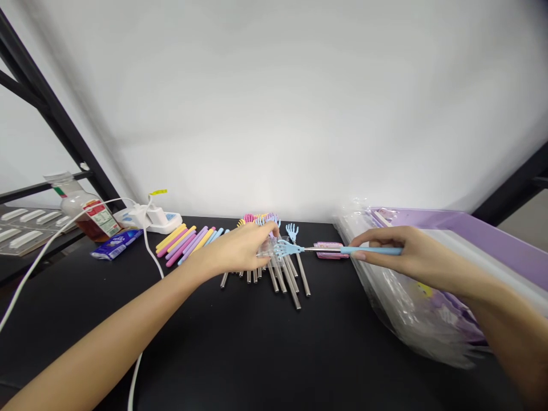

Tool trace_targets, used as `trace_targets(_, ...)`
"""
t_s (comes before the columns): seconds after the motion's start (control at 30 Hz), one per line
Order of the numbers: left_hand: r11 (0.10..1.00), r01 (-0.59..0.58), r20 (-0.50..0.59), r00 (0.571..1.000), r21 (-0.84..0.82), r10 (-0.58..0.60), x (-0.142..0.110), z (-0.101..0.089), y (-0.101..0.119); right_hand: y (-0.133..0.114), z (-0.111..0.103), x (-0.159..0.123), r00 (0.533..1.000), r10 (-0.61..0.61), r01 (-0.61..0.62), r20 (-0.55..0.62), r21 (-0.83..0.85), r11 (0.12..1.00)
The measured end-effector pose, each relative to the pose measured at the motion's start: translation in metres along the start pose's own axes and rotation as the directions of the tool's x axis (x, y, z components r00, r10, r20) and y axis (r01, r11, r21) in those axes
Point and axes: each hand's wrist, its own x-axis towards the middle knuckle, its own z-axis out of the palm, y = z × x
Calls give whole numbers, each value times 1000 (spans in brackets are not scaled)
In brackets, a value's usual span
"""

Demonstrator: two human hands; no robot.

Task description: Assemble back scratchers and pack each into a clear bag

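My right hand is closed round the blue handle of a back scratcher, held level with its claw pointing left. My left hand pinches a clear plastic piece right at the blue claw; whether the claw sits inside it or only against it I cannot tell. Behind and below lies a pile of back scratcher rods with coloured claws and bare metal shafts, partly covered by my left hand. Left of them are loose coloured handles in yellow, purple, pink and blue.
Pink cards lie beyond the shaft. At right, clear plastic bags hang over a purple bin. Farther left are a blue packet, a bottle, and a power strip whose white cable crosses the black table.
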Motion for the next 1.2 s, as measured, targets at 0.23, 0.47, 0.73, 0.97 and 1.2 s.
trace_targets(0.23,1000,18,-5,1000,-7,-18,0,4,-2,-11,4,1,999,-5,6,-48,7,1000)
trace_targets(0.47,998,35,-18,999,-43,-35,2,7,-3,-11,6,2,1000,-5,6,-21,81,997)
trace_targets(0.73,977,115,-46,991,-177,-125,-1,-1,6,-5,7,4,994,-13,21,-105,72,997)
trace_targets(0.97,932,133,-132,974,-337,-187,0,-4,10,-4,8,3,980,10,-6,-197,21,1000)
trace_targets(1.2,894,197,-193,936,-402,-293,3,1,13,-4,13,5,979,13,-3,-202,50,999)
